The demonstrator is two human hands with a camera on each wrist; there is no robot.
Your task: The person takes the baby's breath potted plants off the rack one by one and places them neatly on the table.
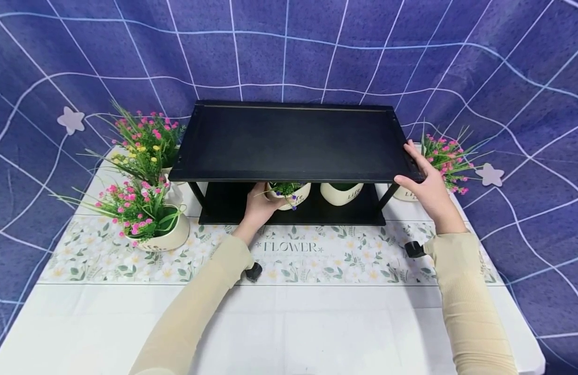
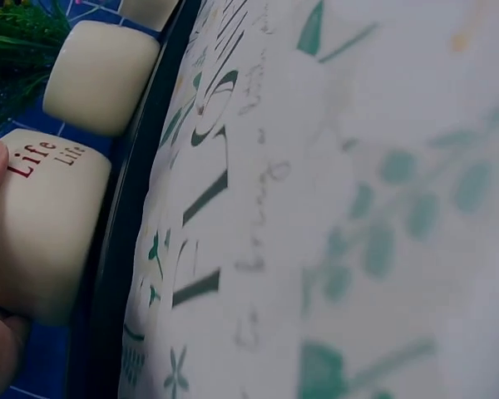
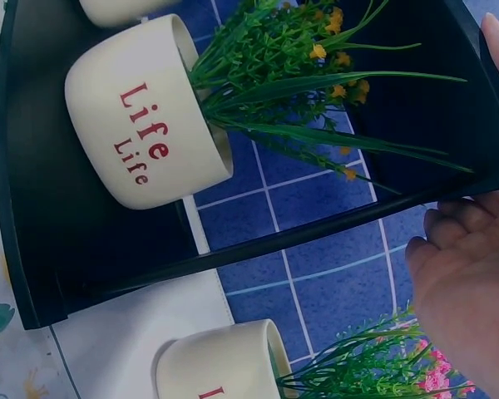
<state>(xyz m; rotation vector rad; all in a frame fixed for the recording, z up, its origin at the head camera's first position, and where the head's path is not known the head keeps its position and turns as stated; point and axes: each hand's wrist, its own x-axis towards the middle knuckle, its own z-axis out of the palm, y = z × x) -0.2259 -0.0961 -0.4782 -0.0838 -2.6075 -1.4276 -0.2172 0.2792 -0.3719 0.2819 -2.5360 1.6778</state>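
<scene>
A black two-tier shelf (image 1: 293, 140) stands at the back of the table. On its lower board, my left hand (image 1: 261, 207) grips the side of a cream flower pot (image 1: 300, 196) with small purple flowers. In the left wrist view, fingertips press this "Life" pot (image 2: 54, 220) from both sides. Beside it on the same board sits a second cream pot (image 1: 341, 195), whose yellow-orange flowers (image 3: 338, 91) show in the right wrist view. My right hand (image 1: 431, 191) holds the right end of the top board, thumb at the front corner. The top board hides most of both plants.
Left of the shelf stand several potted plants, the nearest a pink-flowered pot (image 1: 164, 234). Another pink-flowered pot (image 1: 406, 194) stands right of the shelf. A floral runner (image 1: 317, 260) crosses the white table (image 1: 317, 323), and a blue curtain (image 1: 289, 52) hangs behind.
</scene>
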